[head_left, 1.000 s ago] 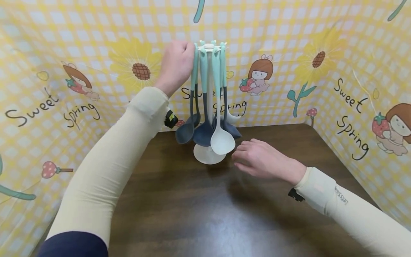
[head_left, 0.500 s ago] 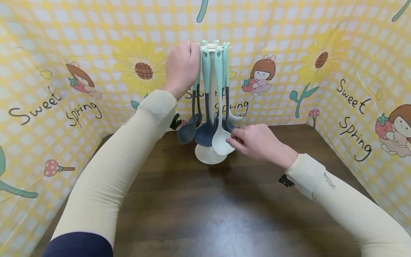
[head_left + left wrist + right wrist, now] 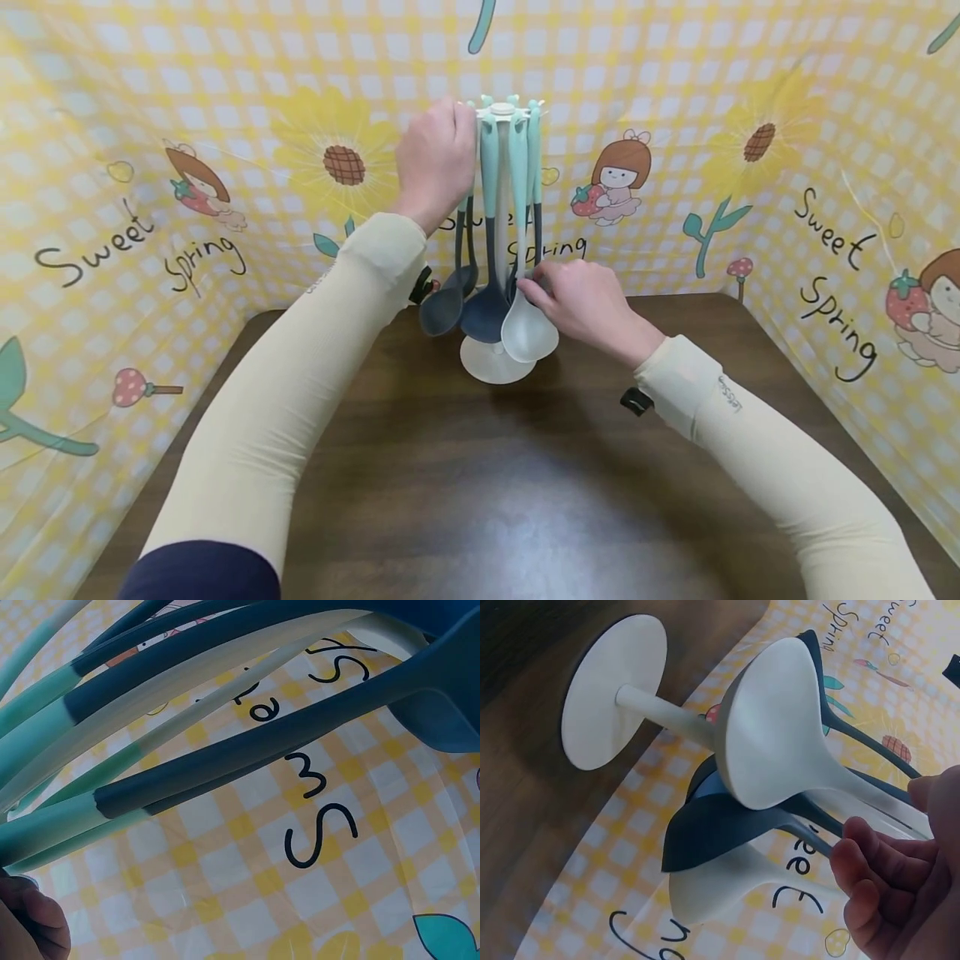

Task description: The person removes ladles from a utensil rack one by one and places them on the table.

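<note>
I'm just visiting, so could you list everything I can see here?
utensil stand: one, white, upright on the table
front ladle: one, white with mint handle, hanging from the stand
rear utensil: one, white head, behind dark ones in the right-wrist view
dark utensils: at least four, blue-grey with mint handles, hanging from the stand
table: one, brown, under the stand
printed cloth: pieces uncountable, yellow-white check, around the table
wrist devices: two, black, one per wrist
cream sleeves: two, on the forearms
navy sleeve: one, left upper arm
left hand: one, bare, curled at the stand's top
right hand: one, bare, at the front ladle's neck; grip unclear
</note>
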The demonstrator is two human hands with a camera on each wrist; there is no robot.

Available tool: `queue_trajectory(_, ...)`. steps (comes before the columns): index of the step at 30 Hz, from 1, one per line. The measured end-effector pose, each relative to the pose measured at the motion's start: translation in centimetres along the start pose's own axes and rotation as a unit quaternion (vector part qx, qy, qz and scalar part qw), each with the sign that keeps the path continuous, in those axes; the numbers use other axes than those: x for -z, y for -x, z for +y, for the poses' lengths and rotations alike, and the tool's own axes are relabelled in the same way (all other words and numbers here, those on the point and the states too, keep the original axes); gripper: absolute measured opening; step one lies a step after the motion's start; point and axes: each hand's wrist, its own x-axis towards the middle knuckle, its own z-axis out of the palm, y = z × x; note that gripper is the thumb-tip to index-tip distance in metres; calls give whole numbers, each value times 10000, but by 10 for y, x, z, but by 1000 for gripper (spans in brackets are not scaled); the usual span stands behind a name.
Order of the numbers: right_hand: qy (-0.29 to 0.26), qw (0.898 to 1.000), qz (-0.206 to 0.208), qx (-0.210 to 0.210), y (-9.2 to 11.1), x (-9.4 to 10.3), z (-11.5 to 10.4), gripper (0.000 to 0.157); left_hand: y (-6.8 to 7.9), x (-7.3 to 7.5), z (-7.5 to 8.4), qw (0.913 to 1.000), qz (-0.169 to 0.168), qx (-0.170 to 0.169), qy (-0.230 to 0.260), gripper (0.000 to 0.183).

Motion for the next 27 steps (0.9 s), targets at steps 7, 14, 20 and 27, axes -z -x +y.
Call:
queue_trajectory(7, -304, 9994, -77, -109, -8, -2, -5, 30, 0, -2, 0, 10000, 15, -3, -12, 40)
queue_trajectory(14, -461, 9987, -53, -232, -13, -4, -12, 31, 0, -3, 0, 9999, 87, -6, -87, 39)
queue_trajectory(20, -633, 9975, -40, -302, -13, -4, -19, 34, 1, -3, 1, 10000, 29, 9, -68, 38)
queue_trajectory(27, -1088, 9935, -79, -308, -8, 4, -27, 30, 1, -3, 0, 9999, 46, 17, -165, 38)
